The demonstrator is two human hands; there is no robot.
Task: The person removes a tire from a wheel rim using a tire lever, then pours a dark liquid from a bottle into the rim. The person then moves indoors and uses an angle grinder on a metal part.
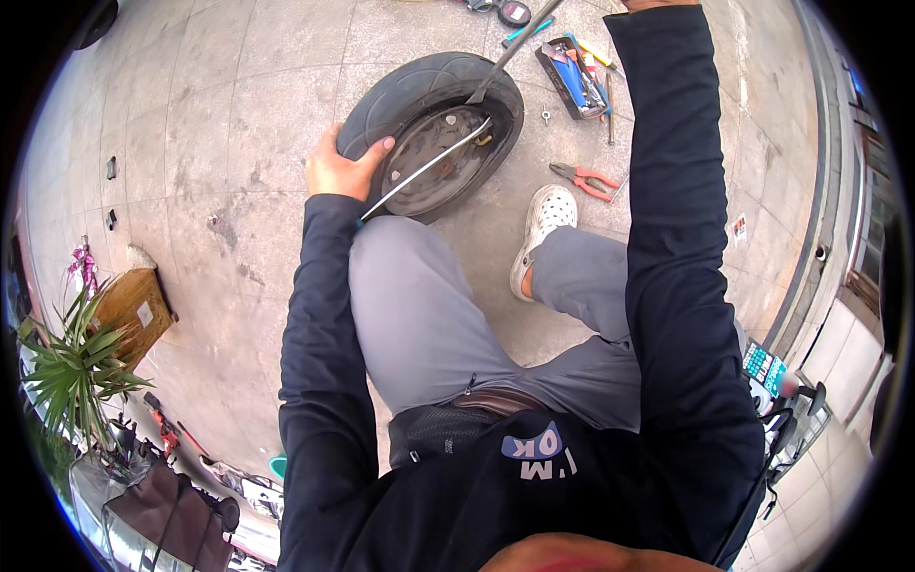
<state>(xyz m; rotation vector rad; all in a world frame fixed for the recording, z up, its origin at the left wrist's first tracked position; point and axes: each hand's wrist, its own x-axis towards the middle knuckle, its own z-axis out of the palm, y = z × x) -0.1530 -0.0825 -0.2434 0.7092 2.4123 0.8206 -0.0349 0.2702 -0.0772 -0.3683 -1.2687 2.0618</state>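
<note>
A black tyre [400,91] on a dirty, dark wheel rim [419,172] stands tilted on the ground in front of my left knee. My left hand [348,167] grips its left edge, thumb on the sidewall and the other fingers mostly out of sight. Wedged between tyre and rim is a grey flat-ended pry bar [505,65], which runs up past the top edge. A thin silver rod [429,164] crosses the rim, its lower end by my left wrist. My right hand [660,3] is stretched far forward; the picture's edge cuts it off, hiding its fingers.
Right of the wheel lie red-handled pliers [586,180], a small metal part [545,114], and a black tray [577,81] of tools. A round gauge [514,13] lies at the far edge. My right foot wears a white clog [550,214]. A plant [76,357] and wooden box [138,315] stand left.
</note>
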